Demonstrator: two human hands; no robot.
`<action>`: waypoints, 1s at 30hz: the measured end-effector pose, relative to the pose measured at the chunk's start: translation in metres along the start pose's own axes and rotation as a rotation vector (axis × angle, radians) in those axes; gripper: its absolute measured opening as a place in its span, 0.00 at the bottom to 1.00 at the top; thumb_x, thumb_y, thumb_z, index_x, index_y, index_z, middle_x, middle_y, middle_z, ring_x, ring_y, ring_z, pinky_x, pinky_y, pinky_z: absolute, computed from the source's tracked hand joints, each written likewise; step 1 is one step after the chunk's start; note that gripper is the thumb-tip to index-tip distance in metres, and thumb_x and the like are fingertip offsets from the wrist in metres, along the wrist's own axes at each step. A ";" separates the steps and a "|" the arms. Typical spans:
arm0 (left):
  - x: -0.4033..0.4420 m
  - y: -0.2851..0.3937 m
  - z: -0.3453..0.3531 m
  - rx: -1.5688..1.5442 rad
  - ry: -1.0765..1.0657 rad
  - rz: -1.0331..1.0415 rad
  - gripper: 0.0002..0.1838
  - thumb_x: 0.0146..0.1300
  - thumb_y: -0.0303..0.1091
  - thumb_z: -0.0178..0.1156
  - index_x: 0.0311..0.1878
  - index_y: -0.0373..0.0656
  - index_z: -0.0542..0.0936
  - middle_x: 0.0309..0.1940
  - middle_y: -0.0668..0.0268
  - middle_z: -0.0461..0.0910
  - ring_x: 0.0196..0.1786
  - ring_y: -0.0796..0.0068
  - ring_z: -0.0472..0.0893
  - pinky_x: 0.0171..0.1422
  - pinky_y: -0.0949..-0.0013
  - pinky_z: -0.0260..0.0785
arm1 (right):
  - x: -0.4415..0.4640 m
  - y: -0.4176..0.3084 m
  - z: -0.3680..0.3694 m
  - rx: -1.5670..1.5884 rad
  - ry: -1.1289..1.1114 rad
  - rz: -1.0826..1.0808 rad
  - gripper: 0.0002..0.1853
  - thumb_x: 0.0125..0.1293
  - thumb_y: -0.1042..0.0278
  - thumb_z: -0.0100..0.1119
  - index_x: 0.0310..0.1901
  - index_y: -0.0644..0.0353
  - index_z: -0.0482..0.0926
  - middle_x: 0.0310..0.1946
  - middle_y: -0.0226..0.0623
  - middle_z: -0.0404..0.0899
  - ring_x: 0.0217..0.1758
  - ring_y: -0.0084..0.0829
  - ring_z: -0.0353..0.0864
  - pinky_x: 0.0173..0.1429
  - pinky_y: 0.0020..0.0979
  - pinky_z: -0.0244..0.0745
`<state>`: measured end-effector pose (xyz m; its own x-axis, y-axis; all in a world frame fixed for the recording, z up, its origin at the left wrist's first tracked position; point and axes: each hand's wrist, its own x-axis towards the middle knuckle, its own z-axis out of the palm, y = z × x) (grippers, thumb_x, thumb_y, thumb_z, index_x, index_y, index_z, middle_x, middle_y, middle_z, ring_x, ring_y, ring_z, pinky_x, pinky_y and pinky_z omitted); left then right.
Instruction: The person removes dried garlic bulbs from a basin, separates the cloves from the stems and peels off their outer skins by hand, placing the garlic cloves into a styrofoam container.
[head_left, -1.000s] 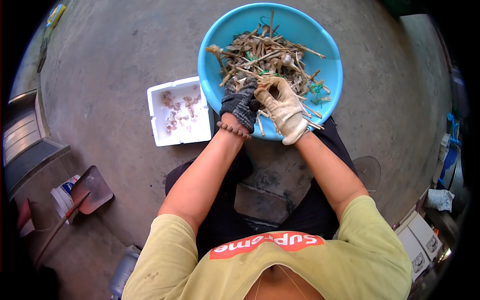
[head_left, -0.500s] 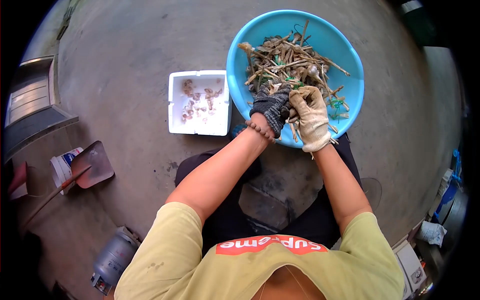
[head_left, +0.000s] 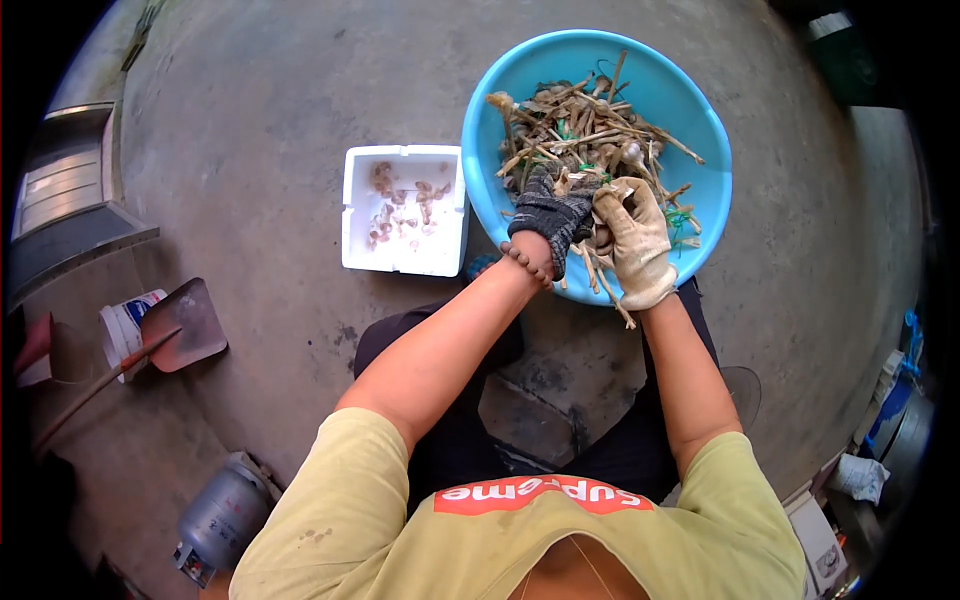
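A light-blue basin [head_left: 695, 115] holds a heap of dried garlic [head_left: 585, 130] with long stalks and bits of green string. My left hand [head_left: 552, 212], in a dark grey knit glove, is over the near part of the basin, its fingers curled round garlic. Close beside it, my right hand [head_left: 640, 240] wears a cream glove; thumb and fingers pinch at the same garlic. The piece itself is mostly hidden by the gloves. Stalks stick out below the hands over the rim. Left of the basin, a white foam box [head_left: 408, 262] contains scattered garlic cloves [head_left: 425, 200].
On the concrete floor at left are a shovel [head_left: 185, 325], a white bucket [head_left: 125, 325] and a grey gas cylinder [head_left: 225, 515]. A dark green container [head_left: 845, 60] stands at far right. My knees flank the space below the basin.
The view has shifted slightly, so basin and box appear a little lower and to the right. Both hands stay together at the garlic, and a stalk now hangs lower over the rim.
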<state>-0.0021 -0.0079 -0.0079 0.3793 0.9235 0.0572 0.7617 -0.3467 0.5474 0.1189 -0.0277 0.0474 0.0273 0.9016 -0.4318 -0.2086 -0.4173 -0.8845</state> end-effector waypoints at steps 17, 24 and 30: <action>0.000 0.026 -0.017 -0.769 0.016 -0.279 0.17 0.53 0.38 0.57 0.46 0.41 0.73 0.44 0.55 0.73 0.46 0.59 0.74 0.52 0.64 0.66 | 0.010 -0.019 -0.033 0.070 -0.181 0.280 0.09 0.60 0.70 0.55 0.41 0.62 0.71 0.25 0.30 0.73 0.20 0.19 0.72 0.23 0.18 0.68; 0.000 0.010 0.003 -0.352 -0.073 -0.168 0.17 0.56 0.40 0.54 0.46 0.43 0.74 0.45 0.63 0.74 0.53 0.64 0.68 0.61 0.65 0.56 | 0.004 -0.009 -0.017 0.053 -0.183 0.225 0.08 0.61 0.67 0.54 0.39 0.57 0.69 0.22 0.27 0.67 0.19 0.18 0.69 0.23 0.20 0.69; 0.000 0.014 -0.006 -0.407 -0.033 -0.153 0.17 0.50 0.38 0.59 0.45 0.43 0.75 0.45 0.63 0.74 0.51 0.64 0.69 0.60 0.65 0.57 | 0.004 -0.008 -0.012 -0.001 -0.169 0.171 0.07 0.63 0.67 0.51 0.39 0.58 0.67 0.20 0.27 0.65 0.17 0.18 0.68 0.19 0.20 0.67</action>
<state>0.0053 -0.0120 0.0044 0.2998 0.9512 -0.0728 0.5433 -0.1075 0.8326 0.1322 -0.0219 0.0512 -0.1720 0.8243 -0.5394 -0.1950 -0.5652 -0.8015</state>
